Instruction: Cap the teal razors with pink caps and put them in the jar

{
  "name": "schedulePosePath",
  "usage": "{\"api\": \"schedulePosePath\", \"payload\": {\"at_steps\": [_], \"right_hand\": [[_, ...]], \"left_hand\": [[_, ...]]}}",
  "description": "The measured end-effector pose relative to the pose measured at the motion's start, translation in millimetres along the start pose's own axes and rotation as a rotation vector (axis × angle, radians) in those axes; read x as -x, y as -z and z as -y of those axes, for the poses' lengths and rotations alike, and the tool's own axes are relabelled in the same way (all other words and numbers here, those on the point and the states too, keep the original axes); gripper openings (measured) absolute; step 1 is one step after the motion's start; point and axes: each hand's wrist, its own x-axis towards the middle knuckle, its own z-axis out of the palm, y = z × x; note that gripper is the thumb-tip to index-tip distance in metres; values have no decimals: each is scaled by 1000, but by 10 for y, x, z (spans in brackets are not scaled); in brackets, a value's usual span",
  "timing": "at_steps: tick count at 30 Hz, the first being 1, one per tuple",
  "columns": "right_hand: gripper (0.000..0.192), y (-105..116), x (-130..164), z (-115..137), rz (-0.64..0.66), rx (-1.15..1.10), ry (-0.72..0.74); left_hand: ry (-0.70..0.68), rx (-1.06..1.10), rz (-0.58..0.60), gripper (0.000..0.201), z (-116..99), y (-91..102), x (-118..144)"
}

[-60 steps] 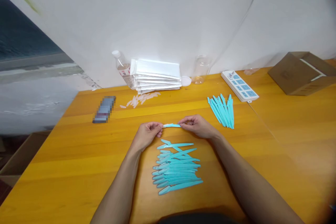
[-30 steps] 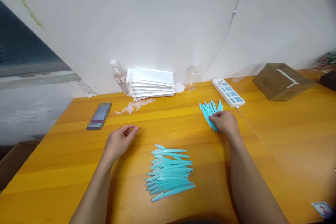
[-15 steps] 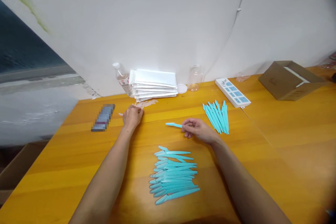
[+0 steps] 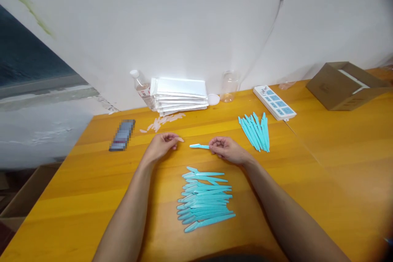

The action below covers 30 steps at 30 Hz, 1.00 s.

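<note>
My right hand (image 4: 225, 148) pinches the handle end of a turquoise eyebrow razor (image 4: 199, 146), its blade end pointing left. Facing it across a small gap, my left hand (image 4: 162, 145) is closed on a small translucent blade cover (image 4: 180, 139), which sticks out from the fingertips. Behind the left hand lies a loose scatter of similar blade covers (image 4: 166, 119). Nearer to me is a pile of turquoise razors (image 4: 208, 200), handles to the right, with what look like covers over their blade ends. A second group of razors (image 4: 255, 132) lies fanned out beyond my right hand.
Along the wall stand a plastic bottle (image 4: 143, 90), a stack of white packets (image 4: 181, 95), a round white lid (image 4: 213, 99) and a clear jar (image 4: 229, 86). A power strip (image 4: 274, 103) and an open cardboard box (image 4: 333, 88) are at right. A blurred phone (image 4: 123, 135) lies left.
My left hand has come away from the scattered covers toward me and to the right, now holding one cover. The razor in my right hand has shifted slightly left.
</note>
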Motion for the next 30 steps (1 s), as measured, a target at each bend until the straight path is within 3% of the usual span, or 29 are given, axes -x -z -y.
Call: {"api": "schedulePosePath", "payload": {"at_steps": [3, 8, 16, 22, 30], "right_hand": [[39, 0, 2, 6, 1, 3, 11], [39, 16, 7, -2, 3, 2, 9], [38, 35, -7, -18, 19, -27, -45], [39, 49, 2, 22, 52, 5, -29], [42, 56, 22, 58, 63, 18, -60]], "left_hand": [[2, 330, -9, 43, 71, -197, 248], [4, 357, -103, 44, 214, -401, 376], [-67, 154, -168, 39, 180, -446, 401], [109, 594, -142, 45, 48, -563, 414], [119, 640, -145, 43, 20, -530, 415]]}}
